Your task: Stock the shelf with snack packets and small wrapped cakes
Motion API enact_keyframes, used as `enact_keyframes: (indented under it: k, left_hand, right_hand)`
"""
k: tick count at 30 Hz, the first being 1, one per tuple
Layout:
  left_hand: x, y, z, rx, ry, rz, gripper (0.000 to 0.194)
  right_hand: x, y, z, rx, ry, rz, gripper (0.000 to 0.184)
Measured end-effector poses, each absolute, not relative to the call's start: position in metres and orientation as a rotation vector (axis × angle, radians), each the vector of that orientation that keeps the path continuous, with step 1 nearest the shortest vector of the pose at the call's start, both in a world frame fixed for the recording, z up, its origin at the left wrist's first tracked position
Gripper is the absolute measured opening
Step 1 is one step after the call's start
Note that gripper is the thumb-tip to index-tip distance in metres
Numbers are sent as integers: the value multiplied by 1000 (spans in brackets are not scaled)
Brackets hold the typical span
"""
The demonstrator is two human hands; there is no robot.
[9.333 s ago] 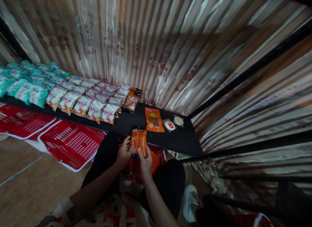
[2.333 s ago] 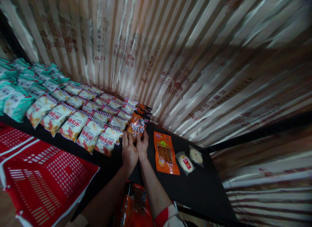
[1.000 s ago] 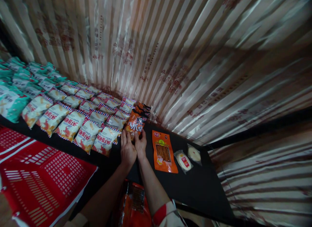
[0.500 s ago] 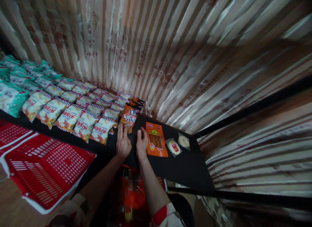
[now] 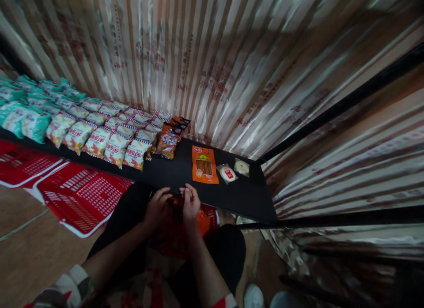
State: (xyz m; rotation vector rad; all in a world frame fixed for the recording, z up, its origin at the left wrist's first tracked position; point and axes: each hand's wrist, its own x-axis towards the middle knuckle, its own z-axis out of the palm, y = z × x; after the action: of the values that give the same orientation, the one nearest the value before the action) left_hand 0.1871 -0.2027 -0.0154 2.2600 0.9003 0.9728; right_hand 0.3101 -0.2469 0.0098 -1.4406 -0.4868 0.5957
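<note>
My left hand point(image 5: 158, 207) and my right hand point(image 5: 191, 207) are close together at the shelf's front edge, over a red basket point(image 5: 217, 218) between my knees. Both have curled fingers. Something dark lies between them, too dim to make out. Inside the basket, an orange package point(image 5: 203, 223) shows beside my right wrist. On the black shelf point(image 5: 245, 197) ahead, orange-and-black snack packets point(image 5: 167, 140) stand in a row, apart from my hands. A flat orange packet point(image 5: 204, 165) with brown sticks pictured lies to their right.
Two round white wrapped items, one with a red label point(image 5: 228, 173) and one plain point(image 5: 241, 167), lie at the right. Rows of white snack bags point(image 5: 113, 148) and teal bags point(image 5: 35, 125) fill the left. Red baskets point(image 5: 88, 195) stand below; a black rail point(image 5: 331, 109) crosses at right.
Both hands have drawn back from the shelf top, beside the front orange-and-black packet, to the front edge above the basket. That packet stays on the shelf. The view has shifted.
</note>
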Motion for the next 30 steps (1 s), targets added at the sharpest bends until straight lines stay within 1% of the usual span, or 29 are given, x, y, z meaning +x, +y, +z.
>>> enact_keyframes:
  k: [3, 6, 10, 15, 18, 21, 24, 30]
  left_hand:
    - [175, -221, -19, 2265, 868, 891, 30]
    - [168, -233, -32, 2271, 957, 737, 29]
    - [167, -242, -58, 2256, 1199, 592, 37]
    - [166, -249, -79, 2194, 1287, 515, 44]
    - [166, -252, -82, 2166, 1315, 452, 47]
    - [167, -252, -80, 2137, 1346, 348, 49]
    - [171, -252, -77, 2118, 1368, 269, 51]
    - [176, -251, -74, 2094, 1430, 241, 53]
  right_hand:
    - [296, -268, 3, -1431, -549, 627, 32]
    - [287, -279, -8, -1463, -602, 655, 29]
    - [285, -283, -30, -1580, -597, 745, 29]
    - [291, -292, -55, -1848, -710, 703, 29]
    - [291, -297, -66, -1878, -741, 699, 29]
    - [289, -300, -75, -1886, -714, 669, 21]
    - [287, -302, -82, -1854, -646, 712, 14]
    - [287, -302, -87, -1861, -616, 763, 15]
